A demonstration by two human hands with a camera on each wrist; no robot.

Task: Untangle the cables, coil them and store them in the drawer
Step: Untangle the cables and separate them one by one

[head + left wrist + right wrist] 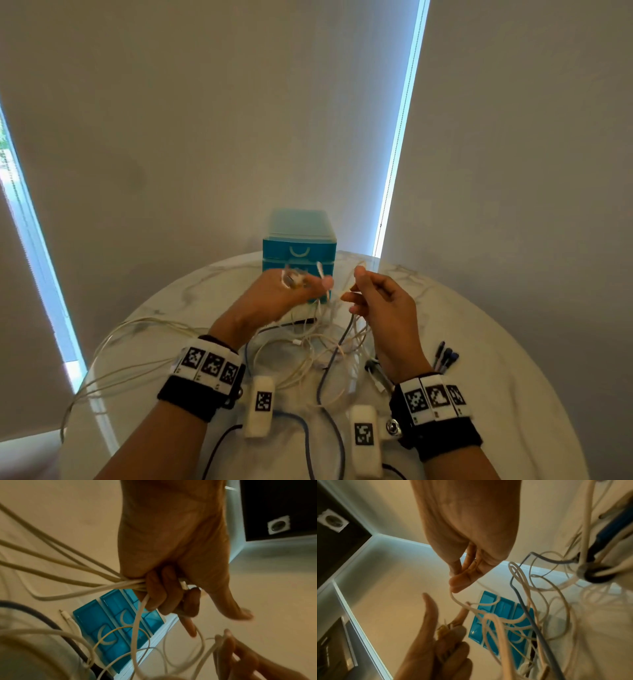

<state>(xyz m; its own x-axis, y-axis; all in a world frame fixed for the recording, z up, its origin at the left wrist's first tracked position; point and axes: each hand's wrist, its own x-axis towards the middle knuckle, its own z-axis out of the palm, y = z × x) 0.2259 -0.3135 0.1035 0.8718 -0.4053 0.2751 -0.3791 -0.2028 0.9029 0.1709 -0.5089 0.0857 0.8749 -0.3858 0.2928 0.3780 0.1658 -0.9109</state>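
Observation:
A tangle of white cables [308, 346] and one dark blue-grey cable [329, 370] lies on the round marble table [496, 394]. My left hand [291, 291] is raised above it and grips a bunch of white cables [120, 584] in curled fingers, thumb stuck out. My right hand [373, 301] is beside it and pinches one thin white cable [458, 601] between thumb and fingertips. Strands hang between both hands. The blue drawer unit [299, 250] stands behind the hands with its drawers closed.
Several dark pens [445, 356] lie at the right of the table. A long white cable loop [113, 353] runs over the table's left edge. Grey roller blinds hang behind the table.

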